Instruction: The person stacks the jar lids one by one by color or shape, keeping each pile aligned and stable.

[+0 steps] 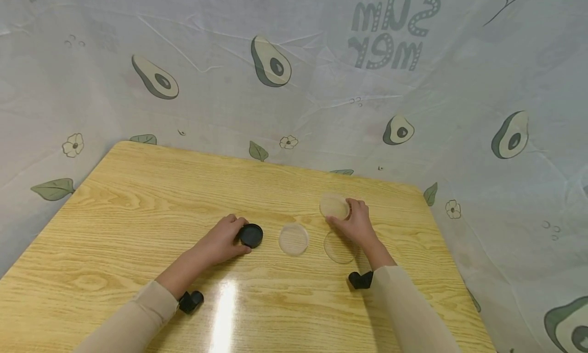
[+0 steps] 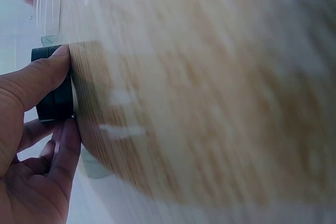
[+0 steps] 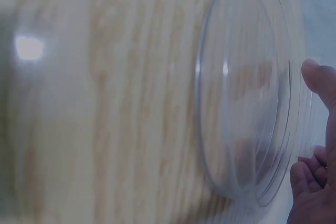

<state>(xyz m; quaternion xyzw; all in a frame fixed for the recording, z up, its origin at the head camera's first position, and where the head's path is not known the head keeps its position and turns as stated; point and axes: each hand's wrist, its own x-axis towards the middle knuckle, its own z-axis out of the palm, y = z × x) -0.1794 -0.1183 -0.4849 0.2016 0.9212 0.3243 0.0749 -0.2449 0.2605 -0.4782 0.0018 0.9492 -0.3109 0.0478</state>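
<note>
In the head view my left hand [image 1: 225, 241] grips a black round lid-like piece [image 1: 251, 236] by its sides, low at the table. The left wrist view shows the thumb and fingers on opposite sides of this dark disc [image 2: 55, 100]. Over to the right, my right hand [image 1: 357, 221] holds a clear round dish [image 1: 334, 206] by its edge, thumb and fingers spread around it. A second clear dish [image 1: 294, 239] lies between the hands. Under the right wrist sits a third, larger clear dish [image 1: 337, 248], seen close up as a clear dish [image 3: 239, 93] in the right wrist view.
A wood-grain table [image 1: 275, 302] carries everything. Behind it and at its sides hangs a pale cloth [image 1: 206, 103] printed with avocados. Small black mounts stick out at the left wrist [image 1: 190, 302] and right wrist [image 1: 360, 280].
</note>
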